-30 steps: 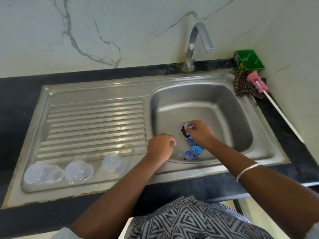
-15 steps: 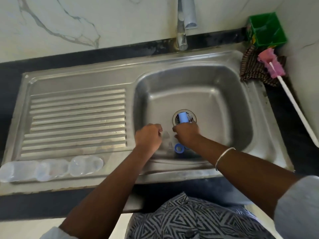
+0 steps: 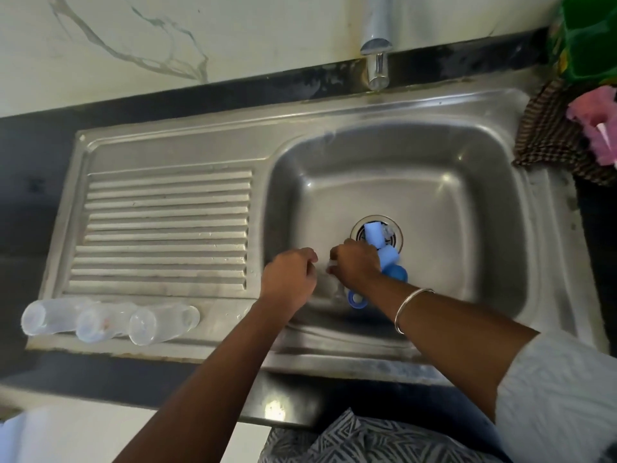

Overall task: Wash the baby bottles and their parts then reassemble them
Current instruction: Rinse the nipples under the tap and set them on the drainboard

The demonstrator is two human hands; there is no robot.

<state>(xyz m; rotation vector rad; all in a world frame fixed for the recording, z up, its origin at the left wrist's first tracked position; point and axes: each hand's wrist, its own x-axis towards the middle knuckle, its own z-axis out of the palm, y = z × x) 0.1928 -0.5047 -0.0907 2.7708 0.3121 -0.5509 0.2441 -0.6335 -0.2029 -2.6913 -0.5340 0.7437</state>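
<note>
three clear bottles (image 3: 110, 319), two light blue caps (image 3: 373, 232), two blue rings (image 3: 356, 299)

- Three clear bottles (image 3: 110, 320) lie on their sides in a row, touching, at the front left of the sink's flat part.
- Two light blue caps (image 3: 374, 234) sit in the sink bowl, one on the drain and the other just beside it.
- A darker blue ring (image 3: 356, 299) lies near the bowl's front wall.
</note>
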